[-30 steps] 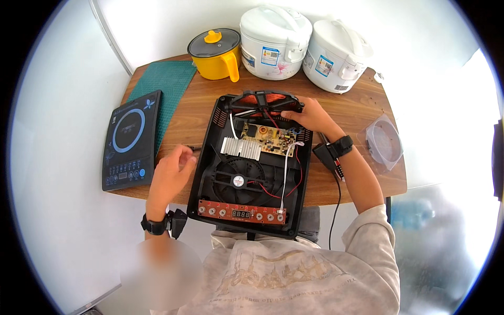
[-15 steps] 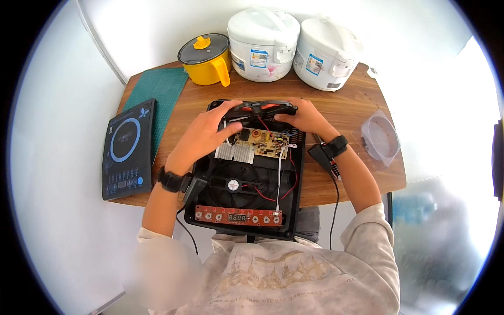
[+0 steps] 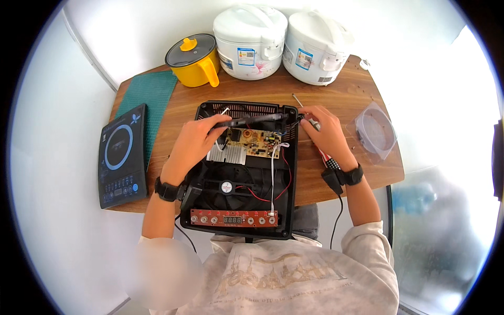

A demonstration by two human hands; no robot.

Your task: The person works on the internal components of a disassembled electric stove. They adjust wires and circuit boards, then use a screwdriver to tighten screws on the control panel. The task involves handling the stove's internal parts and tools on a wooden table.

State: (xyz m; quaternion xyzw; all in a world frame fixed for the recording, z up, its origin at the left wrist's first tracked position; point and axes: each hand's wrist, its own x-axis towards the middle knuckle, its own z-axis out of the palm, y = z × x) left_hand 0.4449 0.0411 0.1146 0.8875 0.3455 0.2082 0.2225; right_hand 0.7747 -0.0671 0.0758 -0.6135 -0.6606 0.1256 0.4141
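An opened induction cooker base [image 3: 292,173] stands before me, with a circuit board [image 3: 257,140], a silver heat sink [image 3: 227,154], a black fan [image 3: 226,188] and a red-brown control board [image 3: 234,218] inside. Above its far end the induction coil [image 3: 257,120] is tilted nearly edge-on. My left hand [image 3: 195,137] grips its left edge between thumb and fingers. At the other end, my right hand [image 3: 326,131] is closed on the coil's right edge, where dark wires crowd the fingertips. A screwdriver [image 3: 297,100] lies on the table, partly hidden by my right hand.
At left, a black glass cooktop panel [image 3: 122,157] overlaps a green cutting mat [image 3: 152,94]. A yellow pot [image 3: 195,73] and two white rice cookers [image 3: 249,44] [image 3: 317,48] line the back. A clear plastic tray [image 3: 376,131] sits at right on the wooden table [image 3: 336,105].
The coil has tipped from showing its reddish windings to nearly edge-on. My right hand has shifted right and lower along its edge, uncovering the screwdriver. The whole view has shifted slightly.
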